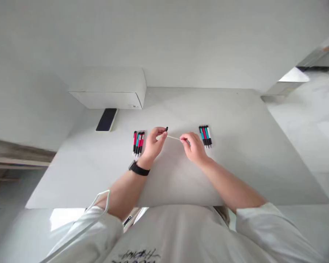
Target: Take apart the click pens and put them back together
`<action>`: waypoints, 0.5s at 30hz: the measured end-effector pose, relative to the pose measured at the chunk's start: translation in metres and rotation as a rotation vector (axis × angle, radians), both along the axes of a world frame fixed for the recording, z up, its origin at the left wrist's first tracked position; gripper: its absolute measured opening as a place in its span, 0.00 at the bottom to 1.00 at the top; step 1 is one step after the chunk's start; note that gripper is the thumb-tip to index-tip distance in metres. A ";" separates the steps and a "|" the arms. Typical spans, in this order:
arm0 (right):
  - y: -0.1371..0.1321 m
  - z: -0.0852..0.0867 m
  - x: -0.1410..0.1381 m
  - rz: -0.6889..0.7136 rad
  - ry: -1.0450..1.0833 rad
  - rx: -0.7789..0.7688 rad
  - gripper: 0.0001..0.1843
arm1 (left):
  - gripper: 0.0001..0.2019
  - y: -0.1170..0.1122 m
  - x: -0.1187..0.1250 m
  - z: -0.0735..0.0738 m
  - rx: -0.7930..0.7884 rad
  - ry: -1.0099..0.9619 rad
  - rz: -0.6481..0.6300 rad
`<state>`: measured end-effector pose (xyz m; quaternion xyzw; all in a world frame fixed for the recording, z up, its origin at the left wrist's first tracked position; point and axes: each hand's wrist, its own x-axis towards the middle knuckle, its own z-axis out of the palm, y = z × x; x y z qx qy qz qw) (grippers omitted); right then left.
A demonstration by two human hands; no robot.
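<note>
My left hand (154, 142) is closed in a pinch, with a short black pen part (166, 129) sticking up from between thumb and fingers. A thin white pen refill (174, 137) spans the gap between my two hands. Its right end is pinched by my right hand (193, 147), whose other fingers are curled. Beside my left hand lies a group of red and teal pens (138, 143) with black grips and silver tips. Just past my right hand lies another row of pens (205, 136) in teal, red and white. What else my fingers cover is hidden.
A white box (106, 99) stands at the back left of the grey-white table (244, 157). In front of it lies a dark-screened phone (106, 119). A wall rises behind the table. A white cord (107, 201) loops near my left elbow.
</note>
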<state>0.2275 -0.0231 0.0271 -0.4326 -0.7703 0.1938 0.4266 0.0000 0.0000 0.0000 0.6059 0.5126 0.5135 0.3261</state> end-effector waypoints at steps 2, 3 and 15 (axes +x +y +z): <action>0.003 0.000 0.001 -0.049 0.110 -0.073 0.11 | 0.15 -0.001 0.002 0.001 -0.006 0.032 -0.044; 0.005 0.000 0.001 -0.064 0.175 -0.108 0.11 | 0.15 -0.002 0.003 0.002 -0.008 0.049 -0.071; 0.009 0.002 -0.001 0.013 0.638 -0.351 0.16 | 0.12 -0.010 0.013 0.015 0.029 0.219 -0.329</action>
